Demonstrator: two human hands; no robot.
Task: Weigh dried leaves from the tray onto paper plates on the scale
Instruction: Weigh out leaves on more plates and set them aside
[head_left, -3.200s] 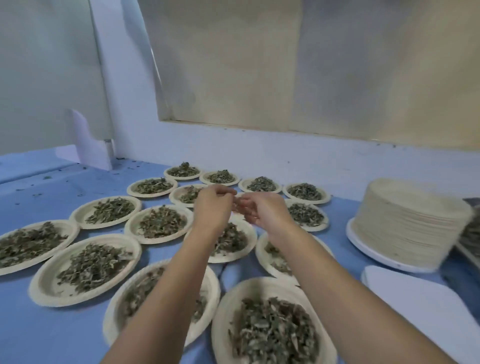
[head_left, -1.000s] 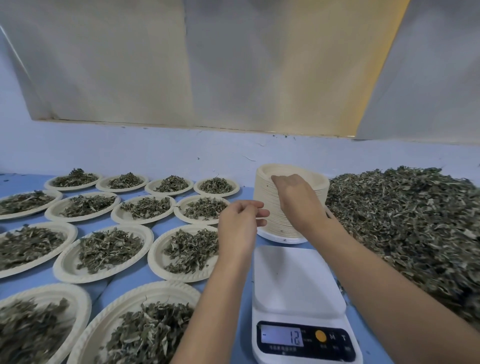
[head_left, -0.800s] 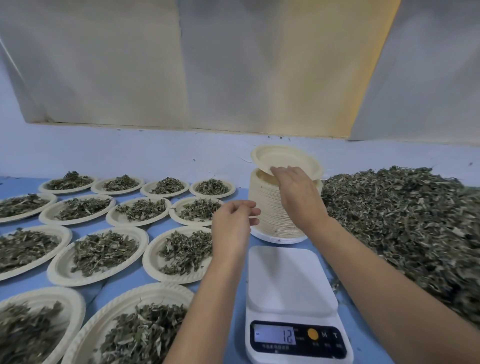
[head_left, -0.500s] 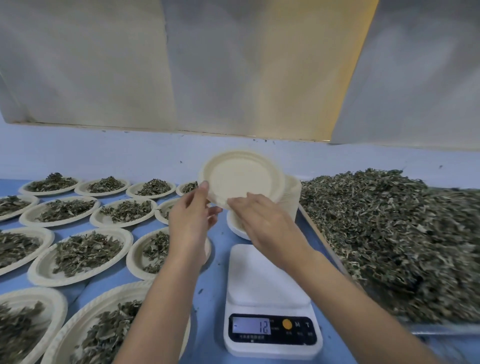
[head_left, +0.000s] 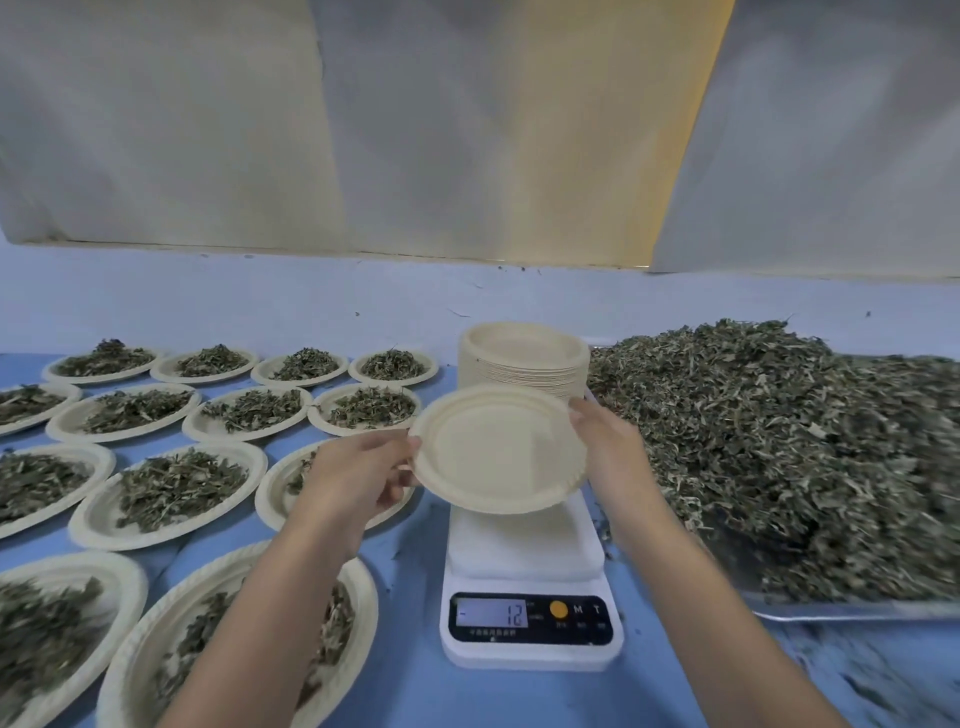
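Holding the empty paper plate (head_left: 498, 449) at frame centre, just above the scale (head_left: 524, 551) — your left hand (head_left: 358, 478) pinches its left rim, fingers curled; right hand (head_left: 608, 447) fingers curl round the right rim. Display reads 12. At right, the tray (head_left: 852, 612) is heaped with dried leaves (head_left: 779, 441) — plate stack (head_left: 524, 358) behind the scale.

Soft even light, wide-angle edge warp, blurred right edge.

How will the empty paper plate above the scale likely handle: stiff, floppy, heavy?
Probably stiff: the empty plate holds its shape with left hand and right hand holding only its rim. Likely light, so it could slide on the smooth scale.
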